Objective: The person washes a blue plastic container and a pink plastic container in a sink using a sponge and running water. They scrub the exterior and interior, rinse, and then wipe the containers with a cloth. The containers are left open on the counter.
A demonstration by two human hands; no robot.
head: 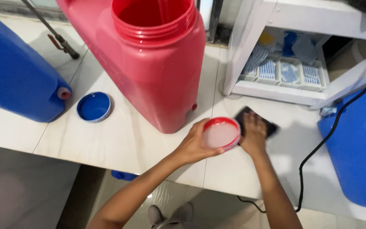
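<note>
The person's left hand [196, 146] curls its fingers around the rim of a round red plastic lid [221, 133], holding it tilted so that its pale inner face shows. The right hand [253, 135] lies flat, fingers together, pressing on a dark rectangular cloth or pad [268, 125] on the white tiled counter [119, 140]; the pad is blurred, so its material cannot be told. Lid and pad sit just beside each other, near the counter's front edge.

Directly behind the lid stands one tall red plastic container [162, 68], its wide threaded mouth open. Lids number two: the red one in hand and one round blue plastic lid [94, 107] lying inner face up on the counter, left of the red container. Blue plastic containers number two: one at far left [13, 72], one at far right [359, 148]. One black cable [318, 148] runs across the counter beside the right-hand blue container. One white shelf unit [250, 46] stands behind, holding white mesh baskets [289, 73].
</note>
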